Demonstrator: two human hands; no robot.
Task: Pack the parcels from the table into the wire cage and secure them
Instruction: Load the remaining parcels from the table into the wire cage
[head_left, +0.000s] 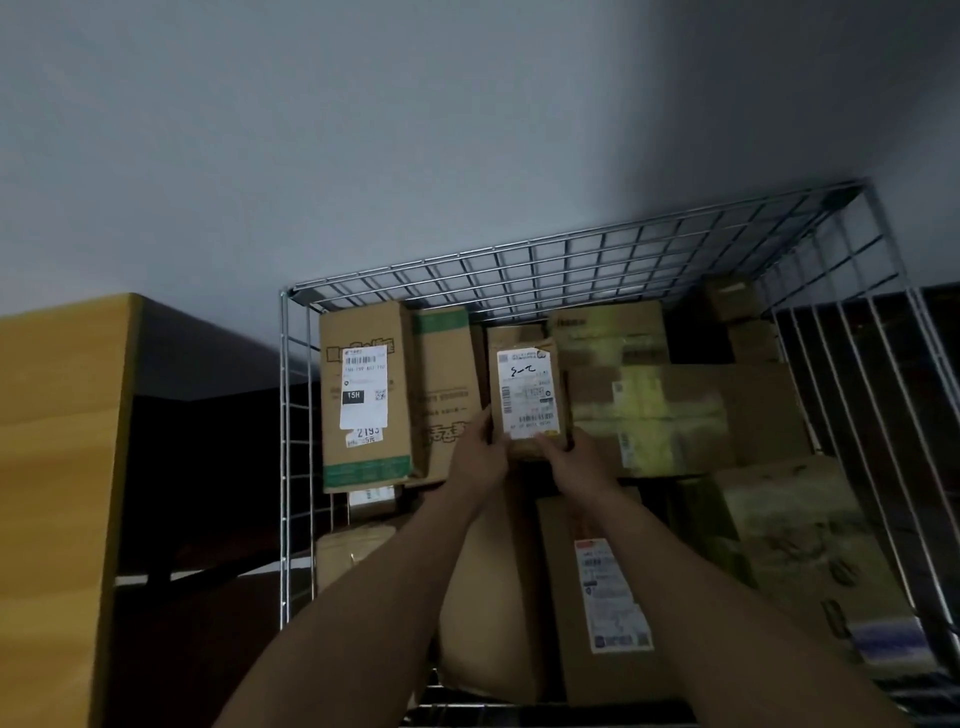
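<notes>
Inside the wire cage (519, 265), above the packed boxes (691, 415), a small parcel (527, 400) is gripped by the left hand (478, 454) and the right hand (579, 460), its lower edge being hidden by curled fingers (546, 445).

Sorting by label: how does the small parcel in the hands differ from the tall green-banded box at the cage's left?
The left hand and right hand hold the small parcel; the tall box sits untouched in the wire cage. The small parcel is clearly smaller than the tall box. Its label bears handwriting; the tall box's shows a black 15H patch. Both are brown cardboard.
</notes>
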